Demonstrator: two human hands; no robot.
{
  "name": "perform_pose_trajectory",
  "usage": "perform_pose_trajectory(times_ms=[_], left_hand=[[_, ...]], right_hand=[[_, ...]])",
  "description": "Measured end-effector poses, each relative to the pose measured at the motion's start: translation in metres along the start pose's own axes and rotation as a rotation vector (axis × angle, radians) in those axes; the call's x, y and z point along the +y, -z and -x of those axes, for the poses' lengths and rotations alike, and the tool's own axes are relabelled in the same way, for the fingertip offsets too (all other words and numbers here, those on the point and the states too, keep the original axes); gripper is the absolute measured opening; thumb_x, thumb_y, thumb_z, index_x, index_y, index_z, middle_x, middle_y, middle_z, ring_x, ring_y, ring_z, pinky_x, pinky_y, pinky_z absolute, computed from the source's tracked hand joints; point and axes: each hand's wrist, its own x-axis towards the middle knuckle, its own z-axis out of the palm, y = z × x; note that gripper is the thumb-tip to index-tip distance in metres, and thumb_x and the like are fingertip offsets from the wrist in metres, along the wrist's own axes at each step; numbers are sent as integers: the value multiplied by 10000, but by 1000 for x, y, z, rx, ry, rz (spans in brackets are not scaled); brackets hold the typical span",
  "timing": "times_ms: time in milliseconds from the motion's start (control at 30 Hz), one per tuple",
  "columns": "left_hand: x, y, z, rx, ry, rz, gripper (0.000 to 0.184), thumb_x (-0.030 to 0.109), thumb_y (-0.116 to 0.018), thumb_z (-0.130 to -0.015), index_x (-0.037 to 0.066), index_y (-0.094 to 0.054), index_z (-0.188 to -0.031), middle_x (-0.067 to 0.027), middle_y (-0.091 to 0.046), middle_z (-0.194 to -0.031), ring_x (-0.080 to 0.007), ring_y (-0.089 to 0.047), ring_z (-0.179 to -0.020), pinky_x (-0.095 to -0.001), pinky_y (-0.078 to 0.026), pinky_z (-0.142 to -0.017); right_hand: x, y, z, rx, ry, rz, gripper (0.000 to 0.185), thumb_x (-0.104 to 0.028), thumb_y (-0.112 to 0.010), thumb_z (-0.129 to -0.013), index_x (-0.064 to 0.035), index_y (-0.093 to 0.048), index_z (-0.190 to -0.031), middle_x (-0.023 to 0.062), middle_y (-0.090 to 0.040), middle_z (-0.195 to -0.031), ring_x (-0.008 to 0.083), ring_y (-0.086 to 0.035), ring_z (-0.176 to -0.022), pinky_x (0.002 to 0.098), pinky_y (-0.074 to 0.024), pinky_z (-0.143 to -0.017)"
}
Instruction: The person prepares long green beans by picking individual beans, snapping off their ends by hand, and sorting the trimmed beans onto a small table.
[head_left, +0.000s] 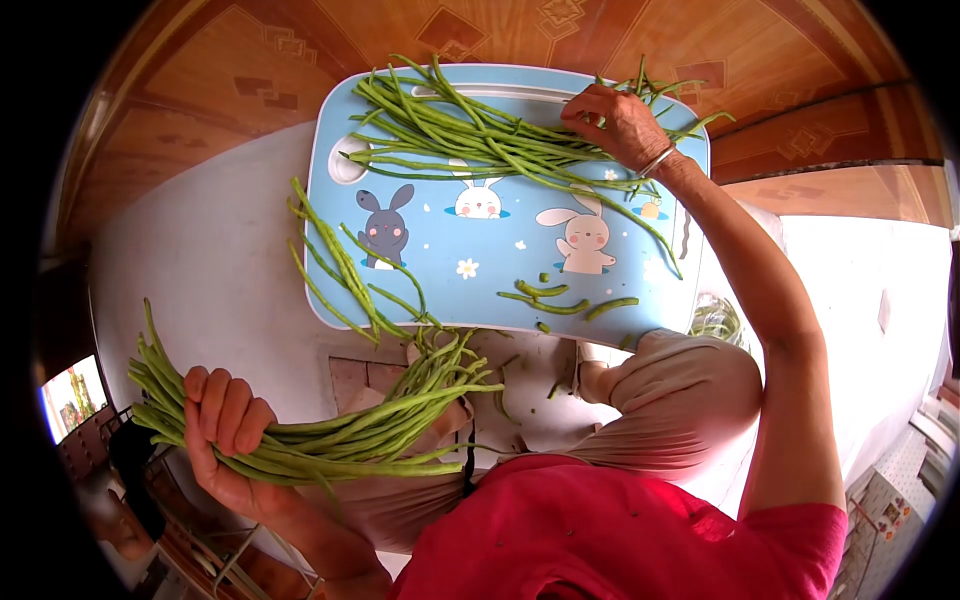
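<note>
My left hand (228, 425) is wrapped round a thick bundle of long green beans (350, 435), held at the lower left beside the small blue table (450, 240). Over the table's back right part, my right hand (612, 118) has its fingers bent together above a long pile of beans (470, 135); what its fingertips hold, if anything, is hidden. A few loose beans (335, 260) hang over the table's left edge. Several short bean pieces (545, 300) lie near its front edge.
Patterned wooden panels (230, 90) stand behind the table. My knee (690, 390) is against its front right corner. Some green strands (715, 320) lie at the right, below the table. Bits of bean are on the floor (530, 375) between my legs.
</note>
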Motion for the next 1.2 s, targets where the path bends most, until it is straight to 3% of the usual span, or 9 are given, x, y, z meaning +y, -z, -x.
perform_pose_trajectory(times_ms=[267, 500, 600, 867, 1033, 1200], left_hand=[[-1, 0, -1, 33, -24, -1, 12, 48, -382, -977, 54, -383, -967, 0, -338, -729, -88, -327, -587, -257, -332, -554], [2, 2, -1, -5, 3, -15, 54, 32, -382, -980, 68, -369, -941, -5, -332, -737, -99, -335, -622, -258, -336, -571], [1, 1, -1, 1, 10, -11, 63, 30, -381, -978, 71, -367, -932, -4, -330, -736, -100, -332, -620, -258, -333, -570], [-7, -3, -3, 15, 18, -17, 65, 40, -373, -982, 72, -367, -926, -1, -327, -736, -99, -331, -624, -257, -330, -573], [-10, -5, -5, 61, -1, -41, 26, 53, -379, -975, 66, -379, -953, 7, -324, -725, -84, -314, -587, -246, -326, -542], [-12, -4, -7, 52, 12, -49, 27, 44, -382, -973, 65, -382, -955, 6, -327, -726, -84, -314, -587, -246, -327, -541]], right_hand=[[-12, -27, -26, -104, -45, 17, 140, -141, -735, -756, -53, -720, -863, 74, -690, -833, 189, -645, -723, 291, -527, -695], [-5, -2, -21, -174, -294, -550, 100, -109, -725, -824, -40, -701, -892, 2, -675, -823, 85, -605, -802, 234, -508, -750], [-1, 9, -12, -168, -287, -808, 97, -112, -736, -810, -36, -702, -860, 5, -679, -816, 82, -606, -789, 240, -502, -772], [-21, 32, 10, -190, -181, -929, 131, -60, -707, -833, -23, -633, -934, -9, -631, -867, 70, -588, -806, 226, -503, -775], [-41, 49, 15, -291, -280, -913, 111, -75, -678, -858, -39, -586, -911, -27, -580, -788, 39, -532, -710, 189, -429, -599], [-39, 42, 15, -259, -112, -943, 94, -67, -645, -883, -46, -581, -948, -31, -578, -837, 41, -540, -774, 196, -450, -682]])
